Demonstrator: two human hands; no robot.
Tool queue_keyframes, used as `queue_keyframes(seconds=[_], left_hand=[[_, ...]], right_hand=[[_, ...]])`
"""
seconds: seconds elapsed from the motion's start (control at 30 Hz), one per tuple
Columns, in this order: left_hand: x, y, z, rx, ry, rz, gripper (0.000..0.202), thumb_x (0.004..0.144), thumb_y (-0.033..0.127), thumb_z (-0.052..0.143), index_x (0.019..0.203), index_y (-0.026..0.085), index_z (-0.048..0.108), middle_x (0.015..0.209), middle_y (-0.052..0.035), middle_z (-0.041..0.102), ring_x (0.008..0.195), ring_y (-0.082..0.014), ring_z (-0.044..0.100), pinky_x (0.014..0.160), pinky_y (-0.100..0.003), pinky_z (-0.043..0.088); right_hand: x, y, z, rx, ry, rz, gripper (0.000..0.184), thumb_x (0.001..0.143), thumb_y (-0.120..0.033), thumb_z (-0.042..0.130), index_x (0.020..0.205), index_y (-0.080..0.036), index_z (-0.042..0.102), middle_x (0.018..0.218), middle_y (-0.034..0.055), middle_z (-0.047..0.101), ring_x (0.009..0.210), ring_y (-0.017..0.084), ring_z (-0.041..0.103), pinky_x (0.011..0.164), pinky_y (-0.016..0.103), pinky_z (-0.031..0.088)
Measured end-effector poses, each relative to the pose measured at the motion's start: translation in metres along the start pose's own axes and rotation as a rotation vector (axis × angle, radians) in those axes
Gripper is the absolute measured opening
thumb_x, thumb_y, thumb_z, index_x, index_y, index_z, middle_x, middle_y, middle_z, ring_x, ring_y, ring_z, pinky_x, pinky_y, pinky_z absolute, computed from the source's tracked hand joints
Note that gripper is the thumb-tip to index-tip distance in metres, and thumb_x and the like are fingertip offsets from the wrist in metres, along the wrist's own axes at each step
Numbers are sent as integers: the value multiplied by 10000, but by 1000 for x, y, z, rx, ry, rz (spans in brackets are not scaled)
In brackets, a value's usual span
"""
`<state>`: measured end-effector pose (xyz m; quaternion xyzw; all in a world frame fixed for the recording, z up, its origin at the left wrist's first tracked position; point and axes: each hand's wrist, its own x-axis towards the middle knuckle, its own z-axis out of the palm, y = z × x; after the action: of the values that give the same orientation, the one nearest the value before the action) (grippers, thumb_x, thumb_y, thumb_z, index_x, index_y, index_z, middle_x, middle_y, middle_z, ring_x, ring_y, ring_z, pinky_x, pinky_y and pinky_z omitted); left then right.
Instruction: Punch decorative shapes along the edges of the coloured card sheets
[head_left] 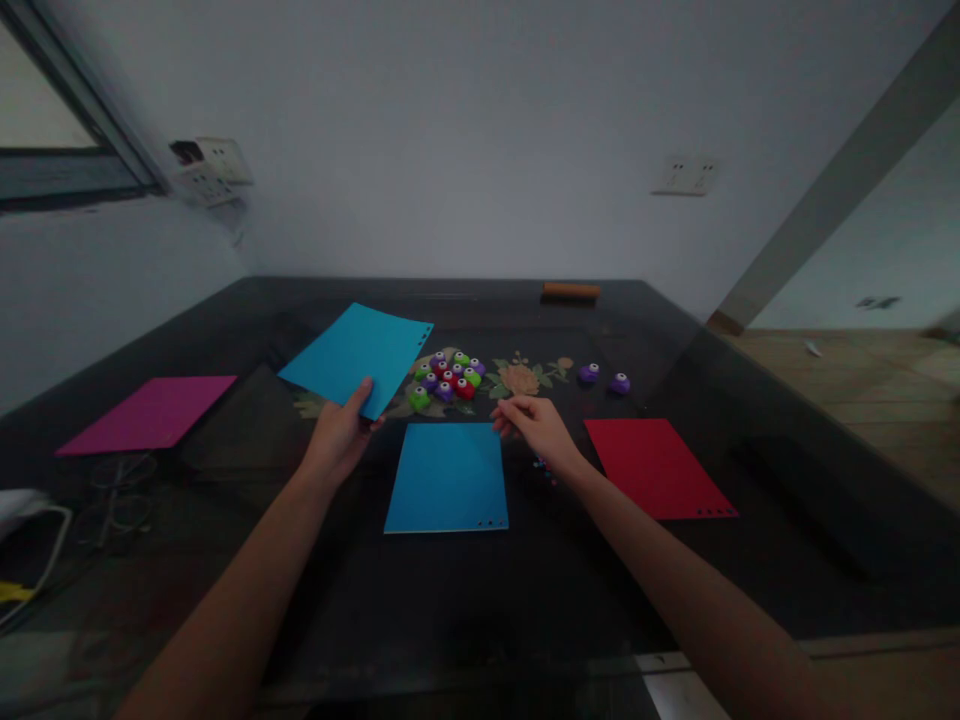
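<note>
My left hand (341, 430) is closed on the near corner of a light blue paper sheet (352, 355), holding it lifted and tilted over the dark table; small punched holes line its far right edge. My right hand (534, 422) hovers at the top right corner of a second blue sheet (448, 477) lying flat in front of me, its fingers curled together; whether they hold anything I cannot make out. Just beyond both hands sits a cluster of several small craft punches (448, 378) in purple, green and red.
A red sheet (654, 466) lies at the right, a magenta sheet (150, 412) at the left. Two purple punches (604, 378) stand apart to the right of the cluster. A brown block (571, 291) rests at the table's far edge (480, 285). Cables (37, 560) lie at the near left.
</note>
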<state>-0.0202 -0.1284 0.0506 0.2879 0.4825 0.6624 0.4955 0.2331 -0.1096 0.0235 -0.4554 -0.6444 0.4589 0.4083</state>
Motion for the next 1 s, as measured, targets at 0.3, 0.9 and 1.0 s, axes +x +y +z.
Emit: queue_keyframes(seconds=[0.3,0.9,1.0], left_hand=[[-4,-1,4,-50,-32,9,259,629,252,744,703,157,515,518,58,545,374,-62,437,317,-159,314],[-8,-5,5,-37,-117,25,373,572,397,766,666,149,504,468,70,514,334,-39,401,315,-149,268],[-8,-5,5,-40,-130,30,374,582,397,763,661,152,492,460,75,498,336,-34,383,318,-144,255]], right_hand=[[21,-13,24,-333,-7,-71,172,822,-253,543,795,-126,657,712,57,673,629,141,604,613,255,437],[63,-42,122,-1061,13,-16,338,844,-356,510,1050,-104,602,943,175,678,893,277,645,735,333,468],[63,-47,124,-1040,-5,-2,303,841,-302,509,1018,-84,624,960,185,675,900,281,645,745,331,470]])
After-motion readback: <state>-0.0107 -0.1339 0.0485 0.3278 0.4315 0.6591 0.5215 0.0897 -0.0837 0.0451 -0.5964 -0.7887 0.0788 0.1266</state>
